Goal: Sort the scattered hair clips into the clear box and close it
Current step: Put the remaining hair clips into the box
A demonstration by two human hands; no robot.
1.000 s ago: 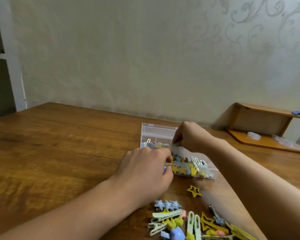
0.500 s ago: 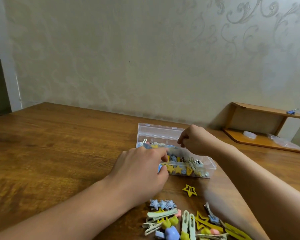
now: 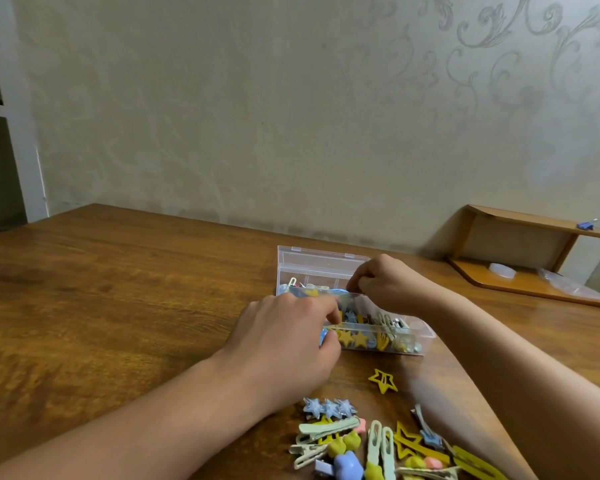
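Observation:
The clear box [image 3: 420,336] stands open on the wooden table with its lid [image 3: 312,263] raised at the back. It holds several yellow, blue and white hair clips. My left hand [image 3: 288,348] rests against the box's near left corner, fingers curled at its front wall, with something blue showing under the fingertips. My right hand [image 3: 385,284] hovers over the middle of the box with fingers pinched together; what they hold is hidden. A yellow star clip [image 3: 382,379] lies alone in front of the box. A pile of pastel clips [image 3: 371,445] sits at the bottom edge.
A low wooden shelf [image 3: 534,261] stands at the back right against the wall, with a small clear dish [image 3: 501,270] and a plastic bag [image 3: 565,282] on its base. The patterned wall runs close behind the box. Bare table [image 3: 101,306] spreads to the left.
My right hand has shifted slightly right over the box, still pinched. My left hand stays at the box's near left corner. The view has drifted a little.

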